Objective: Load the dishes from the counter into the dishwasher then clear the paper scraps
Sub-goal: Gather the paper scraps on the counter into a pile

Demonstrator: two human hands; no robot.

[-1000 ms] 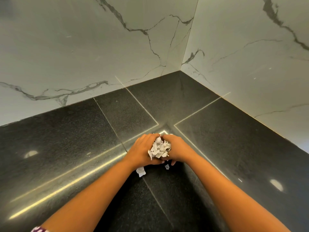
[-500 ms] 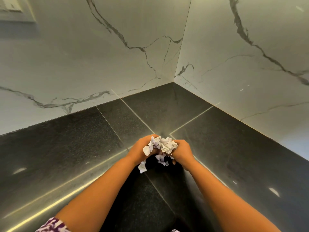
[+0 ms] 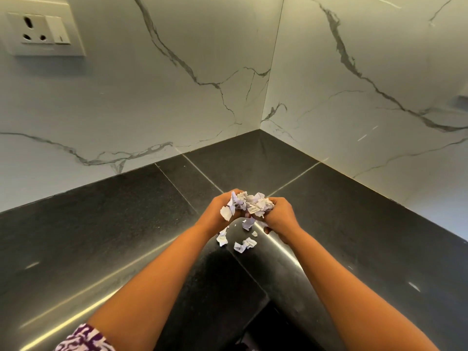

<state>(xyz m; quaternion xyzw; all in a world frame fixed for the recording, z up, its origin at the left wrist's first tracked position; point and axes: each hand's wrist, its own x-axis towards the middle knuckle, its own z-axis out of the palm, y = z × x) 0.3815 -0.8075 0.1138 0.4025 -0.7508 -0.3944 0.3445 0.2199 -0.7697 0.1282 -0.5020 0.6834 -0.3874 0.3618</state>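
**Paper scraps clasped between left hand and right hand**

The paper scraps are bunched into a crumpled white wad, and the fingers of both hands are curled round it from either side, above the counter. A few loose scraps are seen just below and nearer than the hands; whether they rest on the stone cannot be told. The counter is laid in dark, speckled, polished slabs with thin seams. Grey-veined white wall panels are joined at the far corner.

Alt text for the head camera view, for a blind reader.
A person's left hand and right hand together grip a wad of paper scraps over a black corner counter, with a few loose scraps beneath them.
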